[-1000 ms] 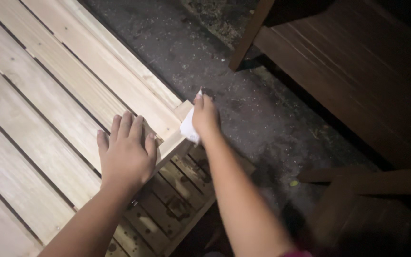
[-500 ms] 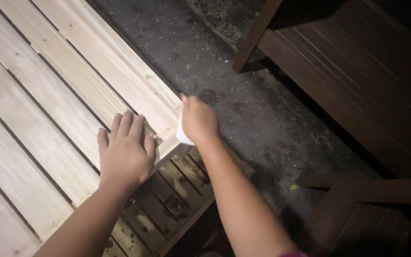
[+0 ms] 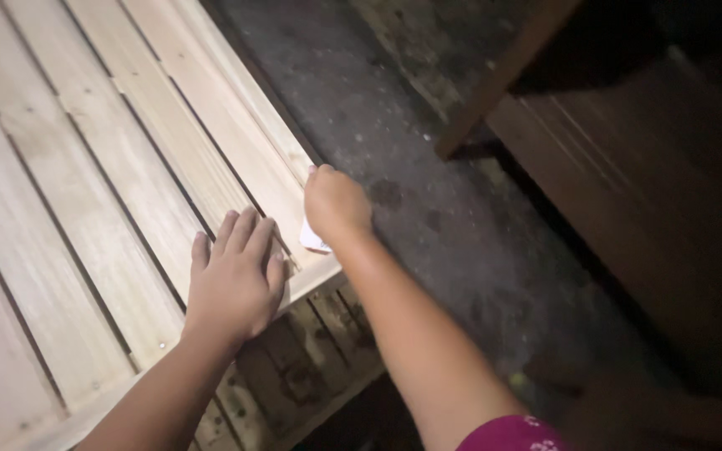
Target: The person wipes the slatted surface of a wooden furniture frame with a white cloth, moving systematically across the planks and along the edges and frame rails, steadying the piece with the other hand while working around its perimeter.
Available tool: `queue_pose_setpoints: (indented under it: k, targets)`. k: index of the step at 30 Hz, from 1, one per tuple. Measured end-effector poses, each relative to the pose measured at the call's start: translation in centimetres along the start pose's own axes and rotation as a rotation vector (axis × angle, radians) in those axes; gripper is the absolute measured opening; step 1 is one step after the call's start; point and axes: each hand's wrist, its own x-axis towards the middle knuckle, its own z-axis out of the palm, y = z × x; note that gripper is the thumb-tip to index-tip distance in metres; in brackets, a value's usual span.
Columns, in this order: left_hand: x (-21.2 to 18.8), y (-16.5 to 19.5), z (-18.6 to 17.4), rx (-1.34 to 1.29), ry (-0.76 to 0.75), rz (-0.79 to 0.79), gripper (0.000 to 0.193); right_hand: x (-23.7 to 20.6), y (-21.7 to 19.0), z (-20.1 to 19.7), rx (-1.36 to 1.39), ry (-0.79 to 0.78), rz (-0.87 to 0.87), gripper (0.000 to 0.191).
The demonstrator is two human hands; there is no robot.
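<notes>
Head view: the right hand point(image 3: 338, 205) presses a small white pad point(image 3: 312, 240), likely sandpaper, against the outer edge of a pale slatted wooden panel point(image 3: 85, 167); its grip is closed over the pad, only a corner showing beneath the palm. Just left of that grip, the left hand point(image 3: 236, 280) lies flat and open on the slats, fingers together, holding nothing. Right of the grip lies a dark gritty floor point(image 3: 428, 192); beyond it stands dark brown wooden furniture point(image 3: 628, 167).
</notes>
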Motion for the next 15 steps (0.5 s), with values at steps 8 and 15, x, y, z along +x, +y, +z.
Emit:
queue_pose_setpoints:
  k: [8, 15]
  targets:
    - [-0.1, 0.2, -1.3, -0.042, -0.008, -0.066, 0.052, -1.4, 2.3, -0.4, 0.109, -0.065, -0.209, 0.036]
    - [0.0, 0.3, -1.9, -0.035, -0.025, -0.105, 0.052, -4.5, 7.5, -0.1, 0.236, -0.135, -0.178, 0.03]
